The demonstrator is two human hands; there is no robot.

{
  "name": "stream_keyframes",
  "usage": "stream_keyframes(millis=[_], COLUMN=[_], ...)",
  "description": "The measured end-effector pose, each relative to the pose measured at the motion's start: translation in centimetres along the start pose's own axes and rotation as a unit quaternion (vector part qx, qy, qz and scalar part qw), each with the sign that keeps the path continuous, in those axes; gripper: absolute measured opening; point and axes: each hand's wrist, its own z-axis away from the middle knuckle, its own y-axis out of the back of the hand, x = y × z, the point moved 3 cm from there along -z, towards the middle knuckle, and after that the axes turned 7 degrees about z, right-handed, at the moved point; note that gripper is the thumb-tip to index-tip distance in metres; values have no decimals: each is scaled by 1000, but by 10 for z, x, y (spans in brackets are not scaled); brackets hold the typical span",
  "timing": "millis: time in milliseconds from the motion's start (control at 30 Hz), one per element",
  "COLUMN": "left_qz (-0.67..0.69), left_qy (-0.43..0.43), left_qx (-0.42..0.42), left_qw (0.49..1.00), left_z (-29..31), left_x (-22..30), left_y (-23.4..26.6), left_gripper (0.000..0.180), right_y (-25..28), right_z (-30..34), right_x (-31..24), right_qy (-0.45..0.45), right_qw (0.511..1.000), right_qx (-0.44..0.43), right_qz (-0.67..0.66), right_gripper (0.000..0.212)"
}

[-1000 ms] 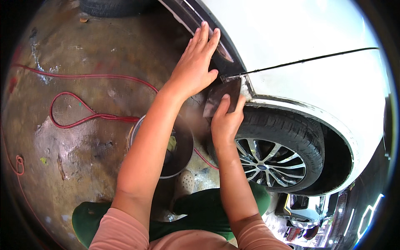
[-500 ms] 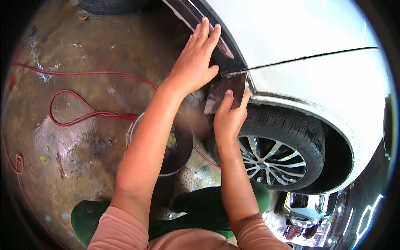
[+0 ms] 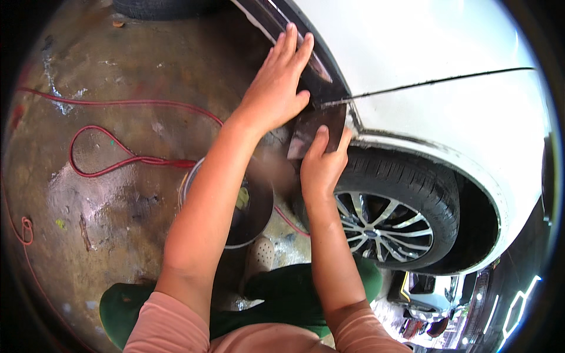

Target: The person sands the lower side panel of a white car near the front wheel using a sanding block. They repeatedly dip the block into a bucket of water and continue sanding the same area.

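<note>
My left hand (image 3: 273, 88) lies flat with its fingers stretched over the glossy black lower trim (image 3: 321, 88) of a white car (image 3: 424, 41). Lower down, my right hand (image 3: 325, 167) grips a dark brown, flat, square-cornered sheet (image 3: 315, 130), its thumb lying across the face. The sheet sits at the body's lower corner, just ahead of the wheel arch. Its far side and most of my right fingers are hidden, so its material is hard to tell. Near that hand is the car's tire (image 3: 406, 176) with a silver spoked wheel (image 3: 382, 229).
Below my left forearm stands a round bucket (image 3: 272, 203) with something yellow-green (image 3: 242, 198) inside. A red hose (image 3: 126, 154) loops over the wet, stained floor (image 3: 135, 235). Another tire (image 3: 165, 8) lies at the far left. A vehicle (image 3: 432, 291) shows at lower right.
My right hand, with the sheet, has shifted very slightly. My left hand stays in place on the trim.
</note>
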Motion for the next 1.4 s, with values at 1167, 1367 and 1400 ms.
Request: stream_keyframes(millis=[1167, 1367, 1400], left_qz=[5, 0, 5], left_qy=[21, 16, 14], left_qx=[-5, 0, -1], left_qw=[1000, 1000, 1000], left_z=[4, 4, 2], left_x=[2, 0, 0], left_y=[-4, -3, -3], left_gripper=[100, 100, 100], right_y=[-4, -4, -4], right_z=[7, 5, 5], right_x=[16, 9, 7], right_qy=[39, 21, 21], right_qw=[995, 999, 999], right_qx=[15, 15, 14], right_qz=[86, 27, 44], right_gripper=[23, 28, 31])
